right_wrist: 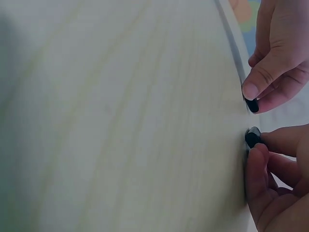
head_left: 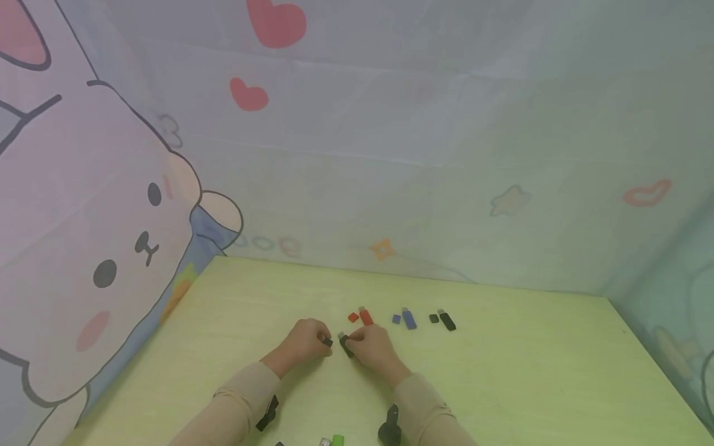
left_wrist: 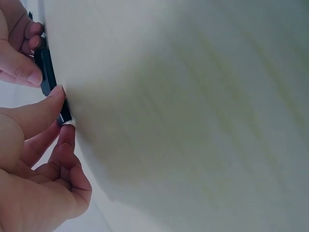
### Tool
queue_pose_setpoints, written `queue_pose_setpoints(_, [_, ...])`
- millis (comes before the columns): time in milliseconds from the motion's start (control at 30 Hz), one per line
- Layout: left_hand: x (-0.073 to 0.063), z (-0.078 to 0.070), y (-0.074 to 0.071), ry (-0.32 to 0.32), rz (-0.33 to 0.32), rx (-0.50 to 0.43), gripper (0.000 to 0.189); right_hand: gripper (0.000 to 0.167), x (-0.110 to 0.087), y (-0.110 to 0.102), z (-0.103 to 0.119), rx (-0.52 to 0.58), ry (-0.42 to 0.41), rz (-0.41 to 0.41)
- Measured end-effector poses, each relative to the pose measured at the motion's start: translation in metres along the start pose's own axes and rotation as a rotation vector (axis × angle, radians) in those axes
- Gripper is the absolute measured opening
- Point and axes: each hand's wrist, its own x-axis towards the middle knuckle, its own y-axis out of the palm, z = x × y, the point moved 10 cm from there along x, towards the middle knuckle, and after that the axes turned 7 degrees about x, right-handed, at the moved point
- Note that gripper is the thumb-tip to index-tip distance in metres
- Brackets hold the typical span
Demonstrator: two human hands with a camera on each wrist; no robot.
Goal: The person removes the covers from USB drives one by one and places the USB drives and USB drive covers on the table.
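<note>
Black plastic holds our eye: a USB stick (head_left: 344, 345), metal plug (head_left: 341, 335) bare, pinched by the right hand (head_left: 375, 347) at the table (head_left: 530, 371), while the left hand (head_left: 305, 338) pinches its likely cap (head_left: 328, 342), just beside but apart. Beyond, we see a red stick (head_left: 365, 316), a blue stick (head_left: 409, 319) and another black stick (head_left: 447, 321), loose caps (head_left: 396, 319) alongside. We judge this the uncapping step; next calls for laying both parts down as a matching pair.
</note>
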Motion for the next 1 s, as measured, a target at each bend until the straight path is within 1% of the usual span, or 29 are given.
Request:
queue_pose_setpoints(133, [0.0017, 0.0018, 0.0012, -0.022, 0.014, 0.003, 0.021, 0.014, 0.0003, 0.0007, -0.0001, -0.009, 0.0, 0.002])
queue_pose_setpoints(300, [0.0027, 0.0022, 0.0017, -0.01, 0.02, 0.01, 0.022, 0.014, -0.0005, 0.0008, -0.0003, -0.006, -0.002, -0.001])
queue_pose_setpoints(600, [0.0019, 0.0012, 0.0028, 0.016, 0.028, -0.015, 0.023, 0.014, -0.0016, 0.0001, -0.0025, -0.009, 0.008, -0.014])
queue_pose_setpoints(833, [0.0014, 0.0022, 0.0057, -0.001, 0.05, -0.016, 0.024, 0.013, -0.0038, -0.0001, -0.0012, -0.006, 0.02, -0.016])
queue_pose_setpoints(1000, [-0.0001, 0.0, 0.0046, 0.01, 0.058, -0.004, 0.027, 0.015, -0.0032, -0.0003, -0.0027, -0.002, 0.023, -0.022])
